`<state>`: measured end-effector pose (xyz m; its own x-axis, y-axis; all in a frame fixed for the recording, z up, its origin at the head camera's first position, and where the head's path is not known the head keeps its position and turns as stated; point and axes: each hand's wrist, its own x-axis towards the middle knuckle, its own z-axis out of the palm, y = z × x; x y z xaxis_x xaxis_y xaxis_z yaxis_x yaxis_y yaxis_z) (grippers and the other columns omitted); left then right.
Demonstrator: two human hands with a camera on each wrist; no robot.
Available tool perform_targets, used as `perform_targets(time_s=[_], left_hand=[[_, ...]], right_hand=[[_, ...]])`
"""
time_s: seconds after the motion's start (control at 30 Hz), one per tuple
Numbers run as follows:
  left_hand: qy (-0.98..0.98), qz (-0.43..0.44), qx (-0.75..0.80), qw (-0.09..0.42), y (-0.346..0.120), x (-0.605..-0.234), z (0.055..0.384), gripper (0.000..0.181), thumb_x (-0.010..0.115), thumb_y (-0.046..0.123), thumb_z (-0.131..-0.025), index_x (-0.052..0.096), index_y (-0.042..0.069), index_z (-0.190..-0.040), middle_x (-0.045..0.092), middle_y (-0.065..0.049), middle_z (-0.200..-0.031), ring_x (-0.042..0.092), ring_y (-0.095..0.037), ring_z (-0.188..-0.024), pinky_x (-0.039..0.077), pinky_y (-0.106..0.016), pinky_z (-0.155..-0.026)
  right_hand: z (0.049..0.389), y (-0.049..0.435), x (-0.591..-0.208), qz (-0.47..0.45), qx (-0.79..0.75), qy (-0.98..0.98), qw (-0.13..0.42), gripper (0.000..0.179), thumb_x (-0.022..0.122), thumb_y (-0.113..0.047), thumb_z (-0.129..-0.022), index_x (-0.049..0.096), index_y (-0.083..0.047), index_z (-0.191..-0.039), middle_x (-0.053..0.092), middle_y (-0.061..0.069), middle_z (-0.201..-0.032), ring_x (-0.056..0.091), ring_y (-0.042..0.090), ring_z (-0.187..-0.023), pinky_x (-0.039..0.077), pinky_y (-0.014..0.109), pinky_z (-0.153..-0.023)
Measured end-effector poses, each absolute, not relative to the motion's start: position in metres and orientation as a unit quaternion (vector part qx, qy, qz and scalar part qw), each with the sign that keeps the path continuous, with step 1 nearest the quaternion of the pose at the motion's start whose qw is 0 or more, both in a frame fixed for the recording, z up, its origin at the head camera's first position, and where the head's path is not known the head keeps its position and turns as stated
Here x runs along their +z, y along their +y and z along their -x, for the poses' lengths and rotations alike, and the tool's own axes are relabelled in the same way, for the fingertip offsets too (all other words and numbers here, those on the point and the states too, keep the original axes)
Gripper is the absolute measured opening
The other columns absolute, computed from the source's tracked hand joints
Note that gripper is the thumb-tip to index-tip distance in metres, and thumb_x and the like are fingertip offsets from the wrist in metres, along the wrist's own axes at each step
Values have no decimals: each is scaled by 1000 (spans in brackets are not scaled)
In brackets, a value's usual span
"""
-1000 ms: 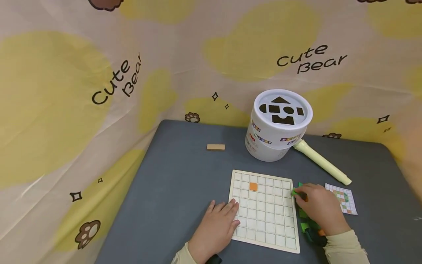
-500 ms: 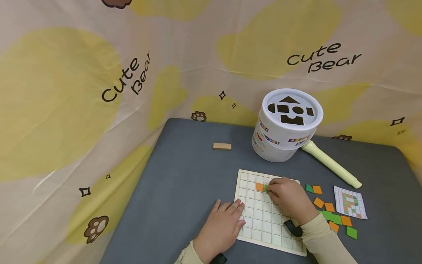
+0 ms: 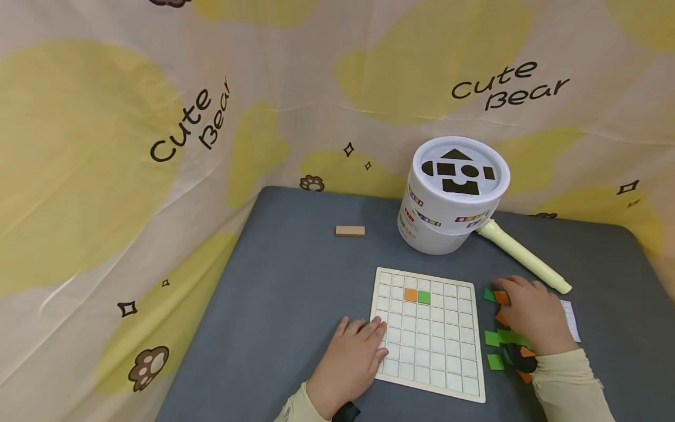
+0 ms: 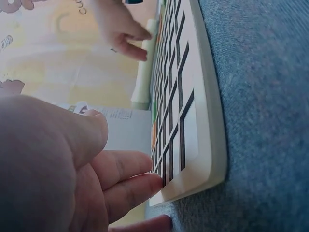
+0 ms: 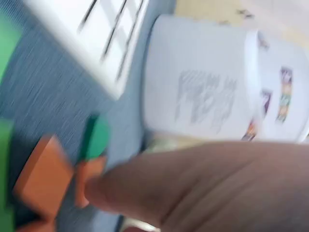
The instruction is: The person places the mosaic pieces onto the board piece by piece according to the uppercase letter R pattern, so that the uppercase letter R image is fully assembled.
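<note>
Right hand (image 3: 535, 316) at an orange tile (image 3: 501, 298)
Whether it grips, I cannot tell; left hand (image 3: 350, 364), fingers extended, touches the board's (image 3: 430, 347) left edge.

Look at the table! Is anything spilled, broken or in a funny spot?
Nothing I can see is spilled or broken. The small wooden block lies alone left of the white bucket, away from the loose tiles, so it seems a bit odd. Those tiles lie jumbled beside the grid board, but that looks ordinary.
</note>
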<state>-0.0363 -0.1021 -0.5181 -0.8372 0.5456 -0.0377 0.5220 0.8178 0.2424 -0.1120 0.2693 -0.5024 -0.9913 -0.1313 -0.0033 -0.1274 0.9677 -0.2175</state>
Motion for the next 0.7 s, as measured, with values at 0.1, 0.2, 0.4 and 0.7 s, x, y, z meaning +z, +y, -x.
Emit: perform_targets(time_s=[0.1,0.2,0.4,0.7], left_hand=[[952,-282,113,47,-102,-518,36,46,54,38,-113,63,16,-152,59,1,-154,57,-24,-133,41,-58,-114],[952,-283,114,41,-102,-518,37,45,54,38,-113,64,17,-151,59,2,-154,57,-24,-133,42,-59,-113],[952,-281,112,42,-107,-521,36,45,52,39,-113,64,17,-151,59,2,-154,56,-24,-133,41,-60,-114],[951,-282,115,44,-106,-519,35,46,51,40,-114,63,18,-152,58,3,-155,56,-24,-134,42,-60,-112]], right_hand=[[113,286,-508,59,-123,990,46,36,78,0,-86,76,-3,-122,72,24,-119,67,46,-94,55,64,-73],[111,290,-510,52,-129,989,45,24,81,-3,-86,79,-5,-111,75,18,-104,68,33,-78,55,54,-61],[103,263,-506,81,-110,989,-52,18,88,-9,-78,80,-5,-93,74,12,-90,60,21,-62,45,39,-44],[101,208,-496,190,-146,970,-37,17,89,-14,-85,86,-14,-102,79,1,-102,73,31,-97,60,53,-75]])
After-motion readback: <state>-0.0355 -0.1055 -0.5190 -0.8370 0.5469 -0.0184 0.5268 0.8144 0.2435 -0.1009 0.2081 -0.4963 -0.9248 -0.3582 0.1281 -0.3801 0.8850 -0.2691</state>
